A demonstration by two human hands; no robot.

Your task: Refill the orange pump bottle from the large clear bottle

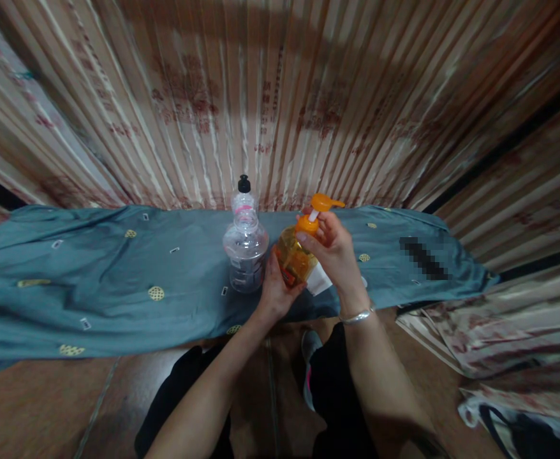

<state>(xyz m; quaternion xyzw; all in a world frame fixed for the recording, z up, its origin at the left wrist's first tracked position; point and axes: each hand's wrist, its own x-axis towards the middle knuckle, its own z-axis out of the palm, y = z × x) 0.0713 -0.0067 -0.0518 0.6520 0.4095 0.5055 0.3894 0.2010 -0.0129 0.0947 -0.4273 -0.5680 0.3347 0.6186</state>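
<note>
A pump bottle point(293, 258) with yellowish see-through walls is tilted over the table, its top leaning right. My left hand point(276, 290) is wrapped round the lower body. At the neck, my right hand point(330, 239) has its thumb and fingers closed on the orange pump head point(307, 223), whose spout points right. Just left of my hands stands a clear, wide-bellied plastic bottle point(246, 245) with an uncapped mouth. Behind it rises a clear bottle with a black cap point(244, 185). A white sheet or packet point(319, 279) lies partly hidden under my right hand.
A blue-green cloth with small printed motifs covers the long narrow table point(103, 274). Pleated patterned curtains point(203, 95) hang behind and at both sides. A blurred dark patch point(423, 258) is at the right. Bags point(523, 427) lie on the floor at lower right.
</note>
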